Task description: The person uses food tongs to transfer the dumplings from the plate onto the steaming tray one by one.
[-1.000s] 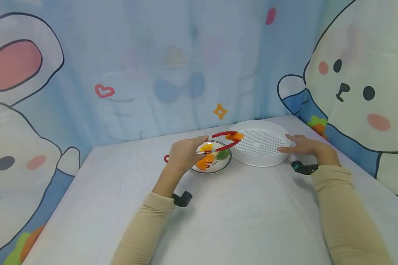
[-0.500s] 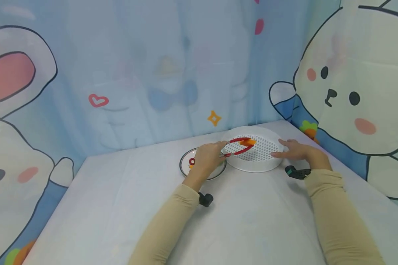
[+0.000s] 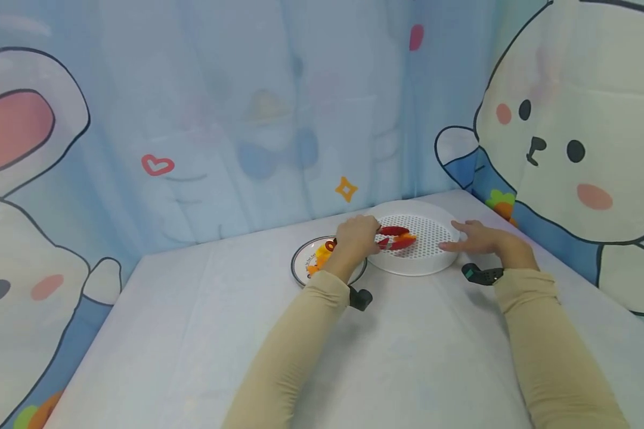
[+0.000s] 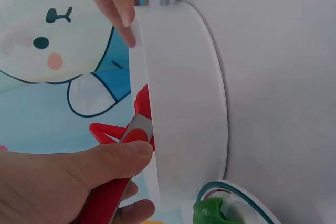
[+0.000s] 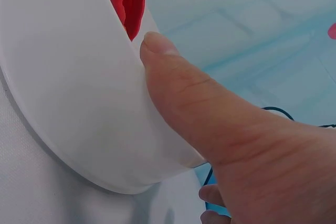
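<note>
Red tongs (image 3: 402, 242) are gripped by my left hand (image 3: 356, 238), whose thumb presses on the handle in the left wrist view. Their tips reach into a round white steamer tray (image 3: 415, 267) with a perforated bottom, and an orange piece (image 3: 406, 236) shows at the tips. Against the tray's right side rests my right hand (image 3: 485, 239), fingers spread; in the right wrist view its thumb (image 5: 178, 82) lies straight along the outer wall with the tip at the rim. Partly under my left forearm, a dark-rimmed plate (image 3: 295, 265) carries yellow and orange pieces (image 3: 322, 255).
A green piece (image 4: 209, 211) lies on the plate in the left wrist view. The white-covered table (image 3: 193, 333) extends towards me. A blue cartoon curtain (image 3: 220, 119) rises directly behind the tray and along the right side.
My left hand has moved right with the tongs, from above the plate to the tray, and the tips have lowered into it with the orange piece. My right hand stays at the tray's side.
</note>
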{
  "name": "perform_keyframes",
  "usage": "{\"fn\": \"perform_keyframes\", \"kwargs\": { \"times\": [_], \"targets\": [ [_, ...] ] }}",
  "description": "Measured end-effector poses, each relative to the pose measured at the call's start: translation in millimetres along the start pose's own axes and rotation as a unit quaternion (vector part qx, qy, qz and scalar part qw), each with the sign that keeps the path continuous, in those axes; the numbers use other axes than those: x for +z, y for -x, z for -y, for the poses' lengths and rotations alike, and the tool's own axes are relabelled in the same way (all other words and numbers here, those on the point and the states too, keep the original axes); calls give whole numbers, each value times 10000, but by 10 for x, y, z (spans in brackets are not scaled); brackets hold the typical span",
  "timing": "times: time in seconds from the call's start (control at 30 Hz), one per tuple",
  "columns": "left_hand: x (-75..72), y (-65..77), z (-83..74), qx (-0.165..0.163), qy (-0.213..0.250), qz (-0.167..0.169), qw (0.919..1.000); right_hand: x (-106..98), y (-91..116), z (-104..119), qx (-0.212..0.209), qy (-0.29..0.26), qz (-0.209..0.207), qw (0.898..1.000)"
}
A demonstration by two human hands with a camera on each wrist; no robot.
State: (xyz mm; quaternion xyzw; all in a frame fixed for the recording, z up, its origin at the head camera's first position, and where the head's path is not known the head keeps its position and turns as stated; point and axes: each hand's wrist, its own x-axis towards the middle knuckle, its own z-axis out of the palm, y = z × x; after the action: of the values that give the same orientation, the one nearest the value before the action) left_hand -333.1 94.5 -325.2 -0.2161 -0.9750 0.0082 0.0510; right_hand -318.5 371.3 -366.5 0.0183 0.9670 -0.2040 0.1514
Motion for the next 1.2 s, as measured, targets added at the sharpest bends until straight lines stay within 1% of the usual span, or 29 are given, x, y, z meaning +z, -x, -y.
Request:
{"fn": "perform_keyframes", "kwargs": {
  "times": [0.13, 0.27, 0.37, 0.5, 0.6, 0.7, 0.8, 0.87, 0.9, 0.97, 1.03, 1.1, 1.2],
  "targets": [
    [-16, -15, -24, -258, 189, 169, 9993, -21, -20, 44, -120, 111, -84, 9998],
    [-1, -5, -23, -432, 341, 269, 9981, -10, -41, 54, -154, 95, -29, 9998],
    [33, 9, -30, -458, 349, 280, 9979, 9, -62, 33, -122, 72, 5, 9999],
    [57, 29, -63, -464, 414, 263, 9977, 18, -93, 1, -142, 42, -51, 9999],
    [47, 63, -58, -529, 456, 133, 9975, 38, -125, -8, -199, 9, -78, 9998],
    [23, 149, 15, -650, 594, -157, 9960, 66, -153, -2, -171, -31, -11, 9998],
    [-45, 314, 189, -732, 943, -516, 9915, 73, -166, 20, -200, -10, 30, 9998],
    [-118, 457, 369, -717, 1217, -681, 9876, 51, -168, 41, -243, -7, 25, 9997],
    [-158, 528, 472, -708, 1383, -708, 9853, 33, -166, 49, -280, 17, -3, 9996],
    [-231, 657, 688, -731, 1612, -665, 9820, -11, -164, 46, -305, 36, -59, 9995],
    [-283, 755, 895, -783, 1699, -588, 9806, -53, -146, 22, -276, 41, -96, 9996],
    [-307, 813, 1066, -880, 1730, -527, 9796, -83, -121, -19, -244, 59, -108, 9996],
    [-316, 848, 1245, -1013, 1618, -525, 9802, -103, -100, -70, -267, 44, -40, 9996]
  ]
}}
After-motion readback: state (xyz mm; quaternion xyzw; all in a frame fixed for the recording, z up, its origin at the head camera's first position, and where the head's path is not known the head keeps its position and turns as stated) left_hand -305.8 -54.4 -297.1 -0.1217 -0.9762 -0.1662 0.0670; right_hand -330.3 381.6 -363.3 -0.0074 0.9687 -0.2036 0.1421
